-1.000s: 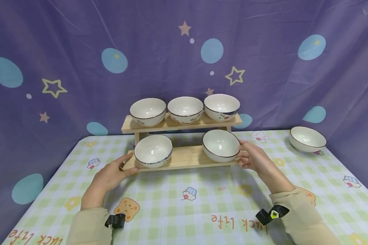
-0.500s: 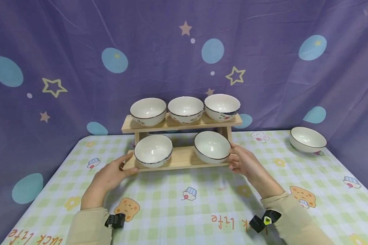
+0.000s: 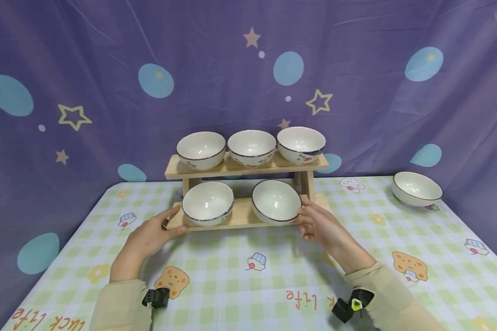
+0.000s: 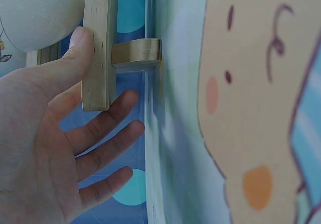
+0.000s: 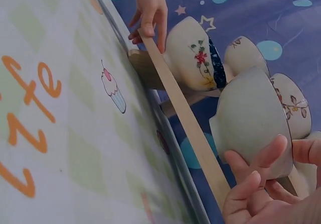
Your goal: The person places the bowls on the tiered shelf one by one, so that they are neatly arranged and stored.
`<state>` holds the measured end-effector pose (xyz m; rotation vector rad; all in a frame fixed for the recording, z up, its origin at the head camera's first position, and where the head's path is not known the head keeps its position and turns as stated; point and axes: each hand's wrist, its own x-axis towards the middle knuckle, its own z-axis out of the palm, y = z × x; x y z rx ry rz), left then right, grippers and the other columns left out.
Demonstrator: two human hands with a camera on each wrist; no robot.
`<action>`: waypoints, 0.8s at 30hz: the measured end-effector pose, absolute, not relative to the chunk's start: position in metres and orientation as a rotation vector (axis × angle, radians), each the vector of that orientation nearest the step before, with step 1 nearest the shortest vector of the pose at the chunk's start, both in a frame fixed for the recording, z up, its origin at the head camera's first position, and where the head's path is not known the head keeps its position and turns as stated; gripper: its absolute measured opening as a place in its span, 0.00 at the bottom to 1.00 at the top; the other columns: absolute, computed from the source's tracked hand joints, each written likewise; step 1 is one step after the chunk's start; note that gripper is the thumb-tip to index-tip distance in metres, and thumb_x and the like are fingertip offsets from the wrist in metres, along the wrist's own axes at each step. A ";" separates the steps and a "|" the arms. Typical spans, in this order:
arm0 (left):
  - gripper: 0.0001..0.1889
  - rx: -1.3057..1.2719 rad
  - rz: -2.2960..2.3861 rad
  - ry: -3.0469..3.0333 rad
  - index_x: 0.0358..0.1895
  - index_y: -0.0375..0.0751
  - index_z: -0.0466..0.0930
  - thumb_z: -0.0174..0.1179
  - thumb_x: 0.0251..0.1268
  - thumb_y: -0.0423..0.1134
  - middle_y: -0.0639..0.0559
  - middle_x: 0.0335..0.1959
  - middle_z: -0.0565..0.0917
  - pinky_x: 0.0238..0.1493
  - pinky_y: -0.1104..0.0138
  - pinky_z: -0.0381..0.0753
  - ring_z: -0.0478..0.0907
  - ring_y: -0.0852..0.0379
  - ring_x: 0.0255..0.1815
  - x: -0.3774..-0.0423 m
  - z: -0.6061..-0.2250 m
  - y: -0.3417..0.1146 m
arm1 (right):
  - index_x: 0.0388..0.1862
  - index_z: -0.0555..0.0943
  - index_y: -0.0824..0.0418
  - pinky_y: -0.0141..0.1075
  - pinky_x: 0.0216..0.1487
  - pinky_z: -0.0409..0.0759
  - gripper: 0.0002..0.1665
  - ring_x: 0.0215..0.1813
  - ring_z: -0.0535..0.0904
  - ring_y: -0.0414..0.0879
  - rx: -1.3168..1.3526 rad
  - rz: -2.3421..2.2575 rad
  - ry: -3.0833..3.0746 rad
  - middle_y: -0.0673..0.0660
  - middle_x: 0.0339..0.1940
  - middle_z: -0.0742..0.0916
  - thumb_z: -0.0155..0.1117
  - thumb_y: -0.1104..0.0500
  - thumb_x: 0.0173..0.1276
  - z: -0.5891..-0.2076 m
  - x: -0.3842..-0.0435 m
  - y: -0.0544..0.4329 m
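My left hand [image 3: 149, 235] grips the left end of the wooden two-tier shelf [image 3: 244, 211], thumb on the lower board's front edge. In the left wrist view the other fingers spread behind that board [image 4: 98, 48]. With its fingers and thumb at the right side and rim of a plain white bowl with a dark rim [image 3: 276, 202], my right hand [image 3: 323, 227] holds it on the lower board. The right wrist view shows this bowl [image 5: 251, 123] from its outer side. Just left of it stands another bowl [image 3: 208, 203], its outside flowered.
Three bowls stand in a row on the upper board: a left one [image 3: 201, 150], a middle one [image 3: 251, 148] and a right one [image 3: 301, 145]. One more bowl [image 3: 417, 188] sits far right on the checked tablecloth [image 3: 215, 285]. A purple curtain [image 3: 215, 59] hangs behind.
My right hand and the plain bowl have moved left along the lower board, closing most of the gap to the flowered bowl. The left hand has stayed at the shelf's end.
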<state>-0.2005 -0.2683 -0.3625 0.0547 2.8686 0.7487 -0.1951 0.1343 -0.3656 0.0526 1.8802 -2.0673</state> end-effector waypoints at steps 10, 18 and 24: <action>0.46 0.064 0.747 2.871 0.79 0.48 0.56 0.55 0.64 0.70 0.29 0.61 0.74 0.46 0.42 0.74 0.75 0.34 0.56 -0.201 -0.363 -0.269 | 0.81 0.49 0.61 0.29 0.29 0.71 0.39 0.25 0.73 0.35 0.062 -2.100 1.884 0.44 0.31 0.84 0.50 0.55 0.78 -0.369 -0.195 0.128; 0.46 0.057 0.736 2.878 0.79 0.48 0.56 0.55 0.64 0.70 0.30 0.61 0.74 0.45 0.44 0.75 0.76 0.36 0.54 -0.201 -0.362 -0.268 | 0.81 0.51 0.58 0.30 0.30 0.71 0.37 0.27 0.75 0.36 0.034 -2.105 1.842 0.46 0.34 0.84 0.50 0.52 0.79 -0.370 -0.195 0.125; 0.46 0.048 0.737 2.872 0.79 0.48 0.56 0.55 0.64 0.70 0.29 0.61 0.74 0.47 0.42 0.74 0.75 0.34 0.56 -0.201 -0.362 -0.268 | 0.80 0.53 0.58 0.30 0.28 0.72 0.38 0.26 0.77 0.36 0.038 -2.084 1.895 0.46 0.34 0.84 0.51 0.49 0.79 -0.369 -0.195 0.121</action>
